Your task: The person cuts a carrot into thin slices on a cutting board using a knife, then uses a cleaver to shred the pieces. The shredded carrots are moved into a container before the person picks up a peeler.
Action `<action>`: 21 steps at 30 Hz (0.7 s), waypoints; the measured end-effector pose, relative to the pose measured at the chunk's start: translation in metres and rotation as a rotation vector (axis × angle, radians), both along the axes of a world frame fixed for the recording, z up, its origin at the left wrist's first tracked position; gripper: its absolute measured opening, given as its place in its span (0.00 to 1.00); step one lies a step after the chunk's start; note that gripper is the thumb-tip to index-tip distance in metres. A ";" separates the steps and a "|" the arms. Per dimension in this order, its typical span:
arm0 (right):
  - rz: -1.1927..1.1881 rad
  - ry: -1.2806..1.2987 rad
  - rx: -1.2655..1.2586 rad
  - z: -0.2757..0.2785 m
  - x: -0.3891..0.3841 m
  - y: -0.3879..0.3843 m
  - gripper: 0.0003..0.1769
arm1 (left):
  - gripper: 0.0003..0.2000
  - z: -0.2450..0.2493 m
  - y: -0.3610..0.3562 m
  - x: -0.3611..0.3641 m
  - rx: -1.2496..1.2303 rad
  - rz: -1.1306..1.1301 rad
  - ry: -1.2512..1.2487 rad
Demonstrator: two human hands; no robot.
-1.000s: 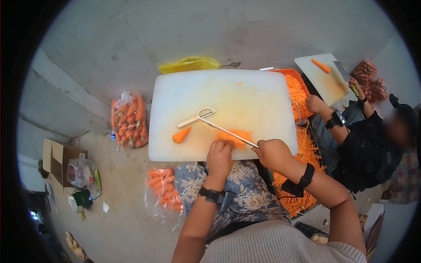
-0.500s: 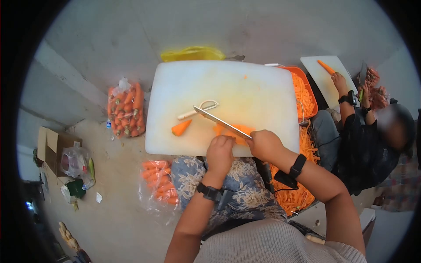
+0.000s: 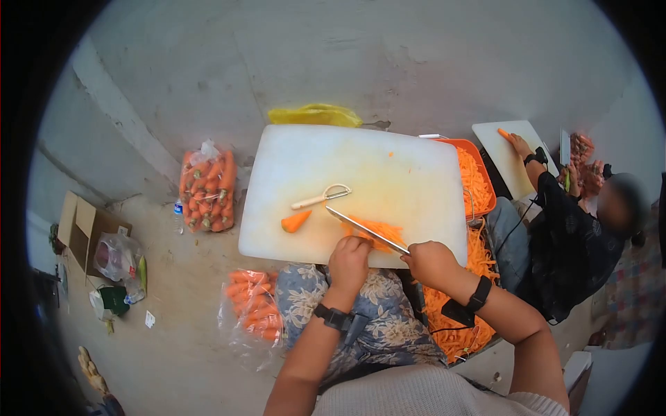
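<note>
A large white cutting board (image 3: pixel 347 156) lies in front of me across my lap. My right hand (image 3: pixel 433 267) grips a knife (image 3: pixel 368 230), its blade slanting up to the left over cut carrot strips (image 3: pixel 385 231). Curled fingers of my left hand (image 3: pixel 349 263) press on the carrot at the board's near edge, beside the blade; the part under them is hidden. Left of the knife tip rest a peeler (image 3: pixel 309 202) with a pale handle and a chunk of carrot (image 3: pixel 295 222).
Shredded carrot fills an orange tub (image 3: pixel 491 191) and a container below it at right. Bagged carrots (image 3: pixel 208 187) stand left; another bag (image 3: pixel 253 305) lies by my leg. A co-worker (image 3: pixel 572 236) at right holds a carrot on another board. A cardboard box (image 3: pixel 87 229) sits far left.
The view has tilted, so the board appears lower. Relative to the board, the knife has shifted slightly right and toward me, and the orange strips look more spread out.
</note>
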State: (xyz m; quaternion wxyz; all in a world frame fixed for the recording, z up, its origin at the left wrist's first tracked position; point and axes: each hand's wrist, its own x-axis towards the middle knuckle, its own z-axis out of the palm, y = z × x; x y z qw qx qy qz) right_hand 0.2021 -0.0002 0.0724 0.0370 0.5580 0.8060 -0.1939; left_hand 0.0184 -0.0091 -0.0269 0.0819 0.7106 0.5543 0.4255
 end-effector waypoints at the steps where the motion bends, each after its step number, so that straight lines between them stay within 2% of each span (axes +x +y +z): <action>1: 0.005 -0.011 -0.009 0.000 -0.001 0.002 0.15 | 0.04 -0.002 -0.001 0.000 0.010 -0.004 -0.005; 10: -0.022 -0.083 -0.010 -0.014 -0.024 0.017 0.05 | 0.06 0.004 0.002 0.000 -0.073 0.024 0.049; 14: -0.055 -0.052 -0.002 -0.017 -0.022 0.012 0.05 | 0.05 -0.005 0.002 0.002 -0.035 0.033 0.021; 16: 0.032 -0.108 -0.018 -0.016 -0.026 0.012 0.13 | 0.05 -0.004 0.002 0.000 -0.050 0.055 0.043; 20: 0.062 -0.087 0.002 -0.015 -0.018 0.014 0.13 | 0.05 0.000 0.001 0.002 -0.048 0.071 0.018; 21: 0.057 -0.084 0.003 -0.013 -0.017 0.014 0.08 | 0.06 0.001 0.001 0.002 -0.037 0.052 0.000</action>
